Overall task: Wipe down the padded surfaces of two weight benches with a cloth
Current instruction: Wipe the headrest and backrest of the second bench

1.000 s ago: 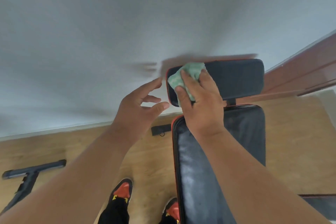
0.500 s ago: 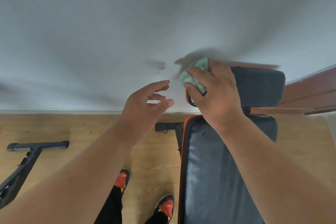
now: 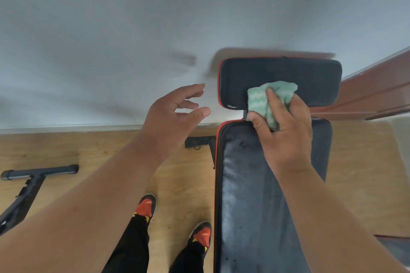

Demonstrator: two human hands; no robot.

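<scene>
Bench (image 3: 261,195) fills the right side, its long pad showing streaky sheen, likely already wiped, judging by that. Beyond it, the short head pad (image 3: 279,75) is the working zone: the right hand (image 3: 286,139) grips the bunched green cloth (image 3: 266,99) at its lower edge. The left hand (image 3: 173,117) hovers beside it, fingers loosely spread, empty. A second bench looks untouched, if that frame (image 3: 28,179) at left is it.

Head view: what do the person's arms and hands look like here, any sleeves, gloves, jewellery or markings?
Both forearms are bare up to the frame edge, with no sleeve in view. The left hand and the right hand wear no gloves, and no rings, watch or wristband show. No markings can be made out. Below are black trousers and black shoes with red-orange and yellow toes.
</scene>
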